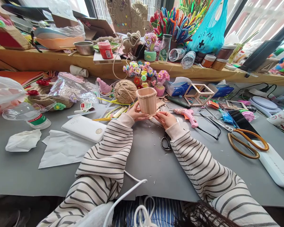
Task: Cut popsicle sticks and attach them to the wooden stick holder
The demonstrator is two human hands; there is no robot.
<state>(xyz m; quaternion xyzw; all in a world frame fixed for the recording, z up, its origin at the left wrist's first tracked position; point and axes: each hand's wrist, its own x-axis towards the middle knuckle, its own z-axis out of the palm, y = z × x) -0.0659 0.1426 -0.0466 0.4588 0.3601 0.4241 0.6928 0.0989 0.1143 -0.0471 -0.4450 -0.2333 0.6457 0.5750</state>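
Observation:
A small square pot (146,102) faced with wooden craft sticks is held upright above the grey table, with a twine band around its rim. My left hand (137,112) is closed on its left side and lower edge. At the lower right corner of the pot, the fingers of my right hand (165,119) are pinched on a thin tan strand that looks like twine. Behind the pot on the left sits a ball of twine (125,91). A pink glue gun (187,116) lies to the right of my right hand. Small black-handled scissors (166,142) are partly hidden by my right sleeve.
Large scissors with brown handles (247,143) lie at right, beside a wooden stick frame (198,94). A white power bank (84,128) and paper sheets (63,148) are at left. Crochet flowers (142,71) stand behind the pot. A cluttered wooden ledge (180,70) runs along the back.

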